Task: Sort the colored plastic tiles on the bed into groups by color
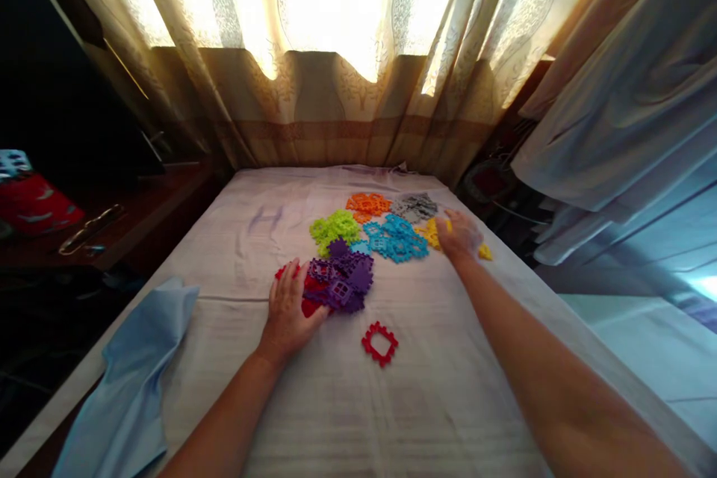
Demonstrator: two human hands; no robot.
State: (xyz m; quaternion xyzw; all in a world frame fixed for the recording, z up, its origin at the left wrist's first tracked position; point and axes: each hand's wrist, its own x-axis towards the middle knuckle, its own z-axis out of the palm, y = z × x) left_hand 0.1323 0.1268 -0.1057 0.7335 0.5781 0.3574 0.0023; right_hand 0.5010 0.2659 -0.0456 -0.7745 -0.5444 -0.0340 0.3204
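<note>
some red pieces [310, 306] under left hand [291, 310], h-like sheet mark [265, 219]

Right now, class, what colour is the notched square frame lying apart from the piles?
The notched square frame is red, best seen in the head view.

A cloth-covered surface [437, 403] bears heaped coloured pieces [397, 237], a red frame [367, 343], blue cloth [131, 373]
</note>
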